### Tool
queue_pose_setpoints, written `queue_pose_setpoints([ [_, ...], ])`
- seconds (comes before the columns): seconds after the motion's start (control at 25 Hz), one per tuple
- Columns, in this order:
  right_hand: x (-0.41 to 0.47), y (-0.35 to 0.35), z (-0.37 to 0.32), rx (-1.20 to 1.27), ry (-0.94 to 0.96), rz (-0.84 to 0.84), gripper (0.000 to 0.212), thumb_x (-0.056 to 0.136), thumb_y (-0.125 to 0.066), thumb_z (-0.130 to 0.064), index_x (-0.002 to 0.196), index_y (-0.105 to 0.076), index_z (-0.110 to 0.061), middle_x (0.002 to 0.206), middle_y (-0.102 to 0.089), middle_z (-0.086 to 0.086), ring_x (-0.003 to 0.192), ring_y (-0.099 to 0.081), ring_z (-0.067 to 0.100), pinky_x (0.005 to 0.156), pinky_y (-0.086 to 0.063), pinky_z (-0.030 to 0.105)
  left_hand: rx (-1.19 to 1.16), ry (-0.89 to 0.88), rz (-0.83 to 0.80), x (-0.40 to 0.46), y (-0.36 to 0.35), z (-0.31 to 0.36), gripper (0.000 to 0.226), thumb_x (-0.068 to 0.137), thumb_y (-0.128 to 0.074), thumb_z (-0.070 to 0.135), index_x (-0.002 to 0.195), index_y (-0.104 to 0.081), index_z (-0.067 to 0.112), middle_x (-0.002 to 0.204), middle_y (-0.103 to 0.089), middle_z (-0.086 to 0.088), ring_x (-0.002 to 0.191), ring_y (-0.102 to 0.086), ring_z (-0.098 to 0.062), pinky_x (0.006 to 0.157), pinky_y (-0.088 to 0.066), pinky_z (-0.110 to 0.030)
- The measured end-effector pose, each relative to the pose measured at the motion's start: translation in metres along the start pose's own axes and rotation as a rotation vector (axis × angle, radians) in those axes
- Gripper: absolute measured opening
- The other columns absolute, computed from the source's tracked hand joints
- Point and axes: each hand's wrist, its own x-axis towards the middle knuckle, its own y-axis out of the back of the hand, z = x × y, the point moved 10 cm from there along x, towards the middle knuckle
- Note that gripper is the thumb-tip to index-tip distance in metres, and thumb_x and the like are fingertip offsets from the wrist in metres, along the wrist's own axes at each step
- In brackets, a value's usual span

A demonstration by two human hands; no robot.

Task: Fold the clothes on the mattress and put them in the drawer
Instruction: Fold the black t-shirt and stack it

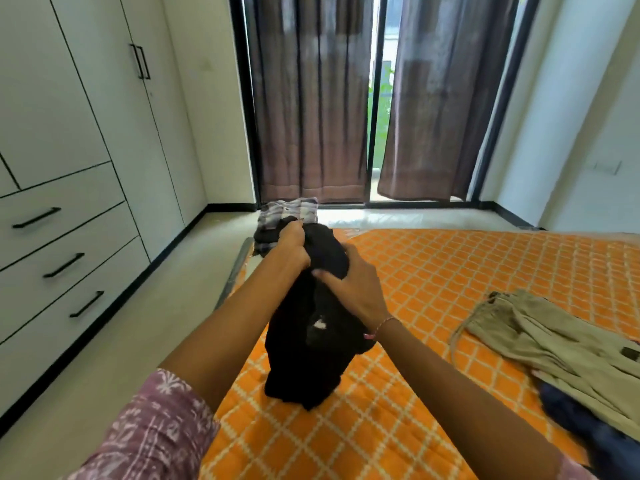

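Both hands bunch soft black garment over quilted orange mattress

Both hands fwd, fingers curled

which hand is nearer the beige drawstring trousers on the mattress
Right. The right hand grips the black garment on the side facing the beige drawstring trousers; the left hand is farther away.

Single head-worn wide-angle view. It looks forward and down along both forearms, close above the near corner of the mattress. It faces the curtained window; the wardrobe borders the left edge of the frame.
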Motion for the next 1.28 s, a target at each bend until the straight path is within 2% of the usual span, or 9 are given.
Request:
queue_pose_setpoints([
  [0.12, 0.019, 0.016, -0.001, -0.374, -0.021, 0.041, 0.023, 0.093, -0.052, -0.028, 0.102, -0.066, -0.012, 0.1, -0.068, 0.014, 0.095, -0.06, 0.036, 0.068, -0.04, 0.035, -0.075, 0.074, 0.02, -0.005, 0.017, 0.002, 0.036, 0.098, -0.045, 0.027, 0.128, -0.052, 0.009, 0.128, -0.056, -0.014, 0.115, -0.054, -0.032, 0.08, -0.047, -0.048],
  [0.28, 0.055, 0.049, -0.016, -0.325, -0.019, 0.125, 0.025, 0.094, -0.047, -0.017, 0.104, -0.067, -0.008, 0.103, -0.066, 0.018, 0.098, -0.058, 0.039, 0.073, -0.043, 0.038, 0.211, 0.051, -0.018, -0.019, 0.034, 0.013, 0.027, 0.099, -0.04, 0.031, 0.104, -0.054, 0.009, 0.1, -0.057, -0.008, 0.097, -0.058, -0.023, 0.081, -0.043, -0.037],
  [0.4, 0.079, 0.059, -0.035, -0.169, 0.09, 0.012, 0.022, 0.091, -0.053, -0.01, 0.101, -0.071, -0.002, 0.1, -0.069, 0.018, 0.097, -0.061, 0.032, 0.081, -0.045, 0.039, 0.595, -0.323, -0.033, -0.029, 0.033, 0.057, 0.018, 0.092, -0.059, 0.025, 0.101, -0.057, 0.009, 0.101, -0.059, -0.01, 0.087, -0.058, -0.019, 0.071, -0.046, -0.023],
  [0.56, 0.081, 0.05, -0.061, -0.096, 0.198, -0.244, 0.017, 0.085, -0.065, -0.011, 0.1, -0.073, -0.007, 0.09, -0.07, 0.006, 0.083, -0.064, 0.016, 0.08, -0.052, 0.032, 0.955, -0.723, -0.42, -0.061, -0.038, 0.074, 0.074, 0.081, -0.073, 0.024, 0.143, -0.031, 0.017, 0.14, -0.039, -0.005, 0.125, -0.042, -0.019, 0.1, -0.041, -0.031],
  [0.72, 0.084, 0.063, -0.067, -0.061, 0.227, -0.247, 0.008, 0.081, -0.07, -0.01, 0.086, -0.063, -0.009, 0.08, -0.064, 0.01, 0.074, -0.06, 0.017, 0.076, -0.052, 0.041, 1.015, -0.847, -0.483, -0.064, -0.074, 0.07, 0.026, 0.084, -0.068, 0.015, 0.108, -0.064, 0.007, 0.095, -0.064, -0.009, 0.09, -0.06, -0.021, 0.085, -0.048, -0.035],
  [0.84, 0.068, 0.072, -0.021, 0.049, -0.023, -0.354, 0.025, 0.082, -0.071, -0.015, 0.103, -0.06, -0.008, 0.093, -0.066, 0.009, 0.083, -0.064, 0.016, 0.077, -0.054, 0.028, 0.886, -0.847, -0.359, -0.055, -0.066, 0.072, 0.019, 0.089, -0.061, 0.012, 0.107, -0.067, 0.008, 0.089, -0.064, -0.005, 0.082, -0.058, -0.015, 0.076, -0.046, -0.024],
  [0.96, 0.051, 0.078, 0.024, 0.254, -0.244, -0.312, 0.018, 0.09, -0.059, -0.007, 0.108, -0.062, -0.007, 0.105, -0.065, 0.019, 0.1, -0.063, 0.032, 0.085, -0.054, 0.038, 0.778, -0.712, -0.336, -0.038, -0.048, 0.069, 0.024, 0.091, -0.058, 0.01, 0.113, -0.064, 0.004, 0.104, -0.066, -0.012, 0.092, -0.062, -0.02, 0.082, -0.051, -0.025],
  [1.08, 0.066, 0.092, 0.008, 0.459, -0.204, -0.127, 0.025, 0.094, -0.042, 0.002, 0.1, -0.061, -0.013, 0.097, -0.062, 0.015, 0.094, -0.059, 0.029, 0.078, -0.053, 0.036, 0.957, -0.621, -0.402, -0.033, -0.047, 0.054, 0.036, 0.087, -0.063, 0.009, 0.122, -0.059, 0.004, 0.11, -0.062, -0.009, 0.092, -0.061, -0.017, 0.079, -0.051, -0.022],
  [1.28, 0.082, 0.066, -0.055, 0.348, -0.138, -0.296, 0.018, 0.095, -0.045, -0.001, 0.097, -0.06, -0.01, 0.088, -0.062, 0.008, 0.082, -0.061, 0.019, 0.071, -0.054, 0.03, 0.805, -0.63, -0.597, -0.057, -0.087, 0.063, 0.053, 0.082, -0.066, 0.002, 0.127, -0.044, 0.017, 0.114, -0.054, -0.002, 0.108, -0.055, -0.019, 0.088, -0.05, -0.027],
])
